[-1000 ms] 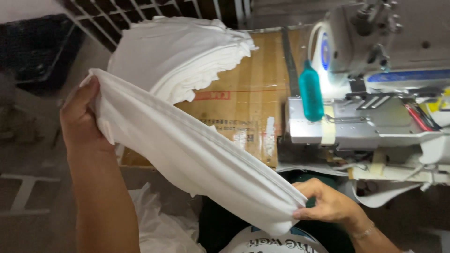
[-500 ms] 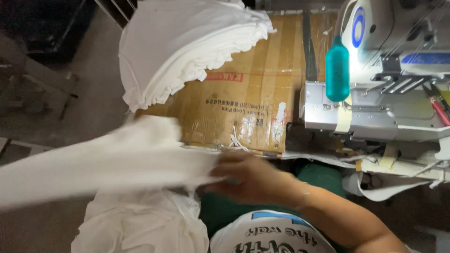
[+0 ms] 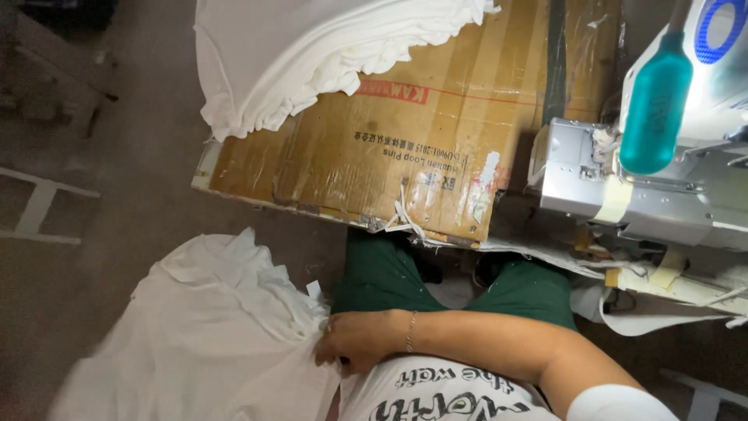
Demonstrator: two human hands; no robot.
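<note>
White crumpled cloth pile (image 3: 210,343), right hand (image 3: 354,341) pinching its edge — left hand unseen

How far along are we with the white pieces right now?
Looks done: a stack of white pieces lies on the cardboard box beside the sewing machine. In hand: the right hand grips the edge of the white fabric pile low at the person's left side. The left hand is out of view. Left: nothing shows at the machine's visible bed yet; that lower pile looks sizeable.
</note>
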